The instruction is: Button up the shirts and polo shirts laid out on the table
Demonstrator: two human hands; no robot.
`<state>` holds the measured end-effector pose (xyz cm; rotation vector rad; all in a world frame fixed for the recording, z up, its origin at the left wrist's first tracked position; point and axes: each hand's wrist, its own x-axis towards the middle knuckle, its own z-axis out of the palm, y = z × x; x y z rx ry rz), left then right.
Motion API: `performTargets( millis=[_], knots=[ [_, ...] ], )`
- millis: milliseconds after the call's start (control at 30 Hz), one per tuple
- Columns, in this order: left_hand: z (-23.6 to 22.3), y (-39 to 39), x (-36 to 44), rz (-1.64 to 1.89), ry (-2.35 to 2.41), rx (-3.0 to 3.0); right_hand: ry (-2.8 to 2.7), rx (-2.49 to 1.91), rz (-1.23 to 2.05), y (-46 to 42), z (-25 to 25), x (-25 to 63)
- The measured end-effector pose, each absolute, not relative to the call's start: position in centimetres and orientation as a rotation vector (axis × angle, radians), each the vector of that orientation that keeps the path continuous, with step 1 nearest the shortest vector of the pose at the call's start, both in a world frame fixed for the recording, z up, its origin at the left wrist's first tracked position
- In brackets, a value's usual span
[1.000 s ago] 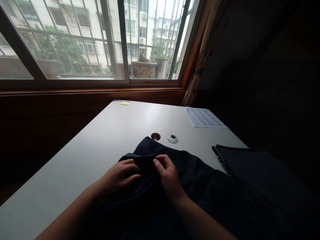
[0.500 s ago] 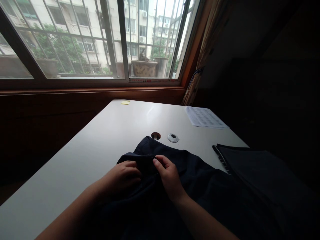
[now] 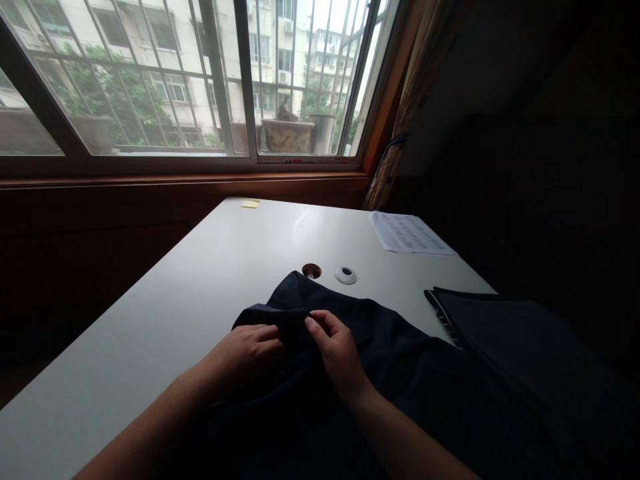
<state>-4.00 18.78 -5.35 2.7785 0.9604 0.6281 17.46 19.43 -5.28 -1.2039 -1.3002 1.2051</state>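
Observation:
A dark navy cloth lies in loose folds over the near part of the desk; its shape as a garment is too dark to make out. Between thumb and fingers my right hand pinches a folded edge of it. To the left, my left hand is closed on the same cloth with its fingers curled in, the fingertips hidden in the folds. Both hands are close together, a small stretch of raised fabric between them.
The white desk has a cable hole with its round cover beside it. Printed sheets lie at the back right, a yellow sticky note at the back left. Another dark folded item rests at the right.
My left hand's fingers have curled in slightly more on the cloth. My right hand keeps its pinch in nearly the same place.

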Motion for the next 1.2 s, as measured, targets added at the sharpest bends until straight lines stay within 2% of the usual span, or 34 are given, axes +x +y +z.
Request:
performTargets(
  millis=[367,733,1200],
  knots=[
    [-5.3,18.6,-4.4,0.761,1.059,2.778,-1.301,-1.201,1.19,19.4,-5.3,17.5],
    [-4.8,18.7,-4.0,0.956,0.977,2.297,-1.34,-1.192,1.182,19.3,-5.1,17.5],
    [-3.9,18.4,-4.5,0.727,0.931,1.428,-1.359,-1.188,1.165,19.3,-4.9,17.6]
  ],
)
